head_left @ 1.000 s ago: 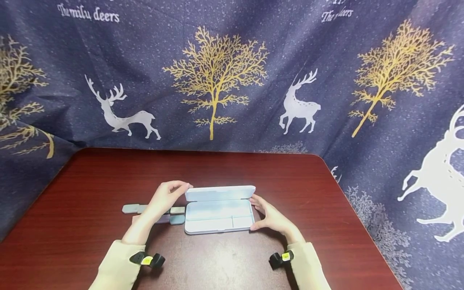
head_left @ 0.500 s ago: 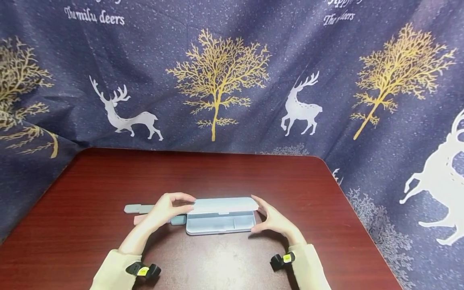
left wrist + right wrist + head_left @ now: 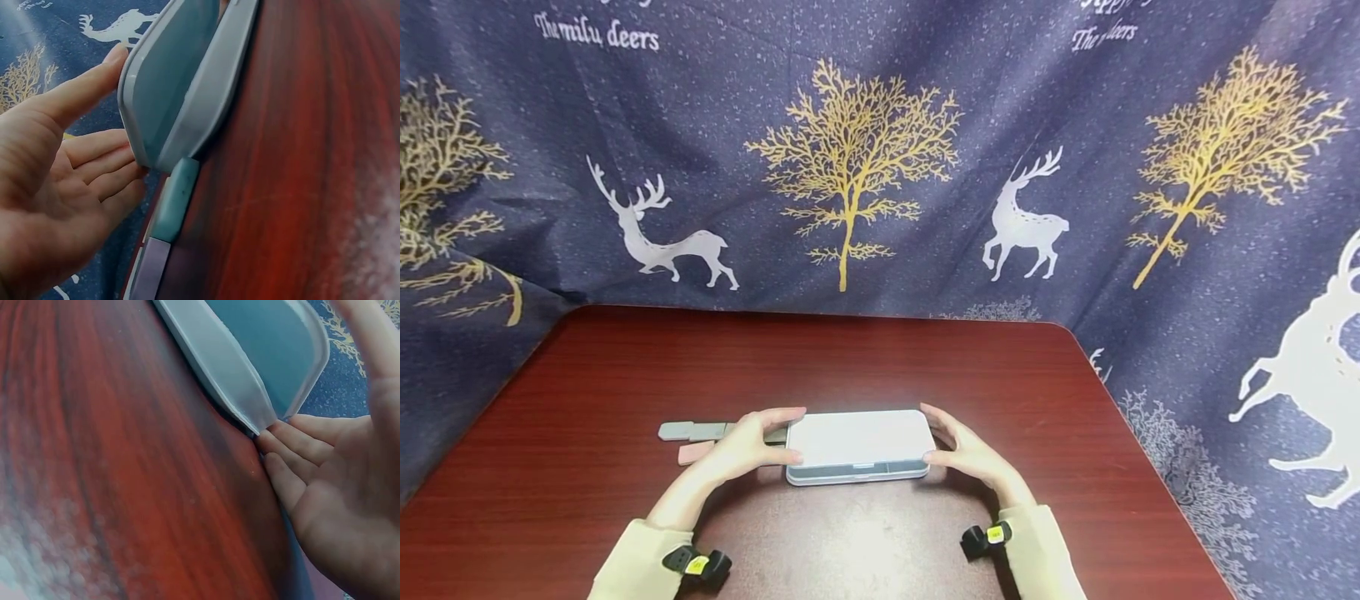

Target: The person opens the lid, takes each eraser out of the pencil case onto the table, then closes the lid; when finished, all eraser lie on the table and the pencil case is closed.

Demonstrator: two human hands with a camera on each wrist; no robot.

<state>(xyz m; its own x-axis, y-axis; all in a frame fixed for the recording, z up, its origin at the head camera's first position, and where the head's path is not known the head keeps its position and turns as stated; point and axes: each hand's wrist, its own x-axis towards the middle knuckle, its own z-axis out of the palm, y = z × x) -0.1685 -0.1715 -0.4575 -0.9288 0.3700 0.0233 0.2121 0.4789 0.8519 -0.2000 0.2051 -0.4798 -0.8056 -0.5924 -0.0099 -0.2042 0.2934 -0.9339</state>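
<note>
A pale blue-white pencil case (image 3: pixel 861 439) lies on the table, its lid tilted down and a narrow gap left along the near side. My left hand (image 3: pixel 747 443) holds the lid's left end, thumb at the near corner and fingers at the far one. At the opposite end, my right hand (image 3: pixel 966 454) spans the case with its thumb against the lid's near corner. In the right wrist view, several fingertips touch the case's hinge-side corner; the thumb tip is out of frame. The left wrist view shows the lid's bluish inside (image 3: pixel 172 81). The case's contents are mostly hidden.
Left of the case lie several flat pastel sticks resembling markers: a grey-green one (image 3: pixel 696 431), a pink one (image 3: pixel 695 452) and, seen from the left wrist, a teal-ended one (image 3: pixel 176 200) with a purple part. A dark deer-print cloth (image 3: pixel 880 167) hangs behind the reddish-brown table (image 3: pixel 1000 358).
The lid has swung down toward me from raised to nearly closed. My left hand has followed it, its thumb moving to the near edge. My right thumb has shifted up onto the lid.
</note>
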